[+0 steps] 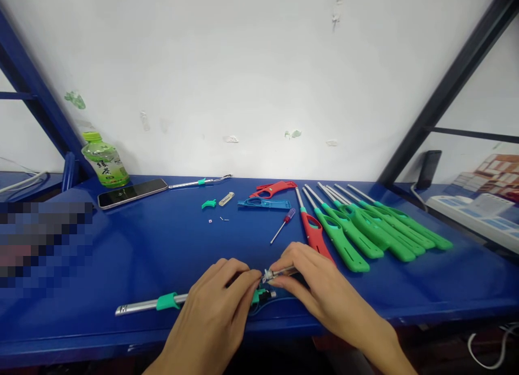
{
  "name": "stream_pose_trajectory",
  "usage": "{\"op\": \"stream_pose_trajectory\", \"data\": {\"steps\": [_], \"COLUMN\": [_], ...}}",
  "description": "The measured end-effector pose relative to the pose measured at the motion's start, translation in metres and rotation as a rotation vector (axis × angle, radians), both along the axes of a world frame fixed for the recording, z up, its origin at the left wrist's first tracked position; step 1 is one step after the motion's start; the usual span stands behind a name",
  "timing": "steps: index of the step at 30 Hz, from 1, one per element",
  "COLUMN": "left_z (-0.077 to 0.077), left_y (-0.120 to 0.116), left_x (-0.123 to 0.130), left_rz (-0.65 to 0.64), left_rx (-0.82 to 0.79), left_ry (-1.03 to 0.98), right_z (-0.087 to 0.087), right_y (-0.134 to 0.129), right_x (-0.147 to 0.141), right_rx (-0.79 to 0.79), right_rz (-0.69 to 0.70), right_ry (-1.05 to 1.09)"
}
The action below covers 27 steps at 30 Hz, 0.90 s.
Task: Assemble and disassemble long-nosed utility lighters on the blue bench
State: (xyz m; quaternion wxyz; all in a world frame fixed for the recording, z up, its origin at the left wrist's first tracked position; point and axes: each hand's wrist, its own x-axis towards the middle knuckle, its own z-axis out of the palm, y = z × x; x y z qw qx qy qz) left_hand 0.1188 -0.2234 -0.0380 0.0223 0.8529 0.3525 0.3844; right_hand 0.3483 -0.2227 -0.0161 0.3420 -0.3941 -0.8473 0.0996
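Near the table's front edge, my right hand (320, 288) pinches a small clear lighter fuel tank (289, 271) with a pale valve end (267, 276) pointing left. My left hand (217, 302) is closed, thumb and forefinger meeting at that valve end; whatever sits between them is too small to make out. Beneath the left hand lies a silver lighter tube (138, 307) with a teal collar (167, 301), its middle hidden by the fingers. A teal and black part (263, 296) shows between the hands, above a mostly covered blue piece (273, 304).
Farther back lie a green trigger (208, 204), a pale tank (226, 199), blue shell (265, 203), red shells (275, 189), screwdriver (284, 224) and another tube (190, 184). Right: red lighter (315, 234), several green lighters (344, 250). Left: phone (133, 193), bottle (106, 163).
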Motion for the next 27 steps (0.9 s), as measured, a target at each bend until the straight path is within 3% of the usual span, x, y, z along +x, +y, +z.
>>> {"op": "stream_pose_trajectory", "data": {"steps": [13,22,27], "left_z": [-0.0014,-0.0040,-0.0013], "left_y": [0.0011,0.0012,0.0016], "left_x": [0.0002,0.0005,0.0011], "left_rz": [-0.001,-0.013,-0.006], "left_rx": [0.032,0.056,0.076], "left_ry": [0.002,-0.002,-0.013], "right_z": [-0.0019,-0.0014,-0.0005], "right_y": [0.0022,0.0010,0.0017], "right_x": [0.0030,-0.0025,-0.0023], "right_rx": [-0.007,0.114,0.038], "right_rz": [0.030,0.018,0.043], "right_ry": [-0.055,-0.140,-0.022]}}
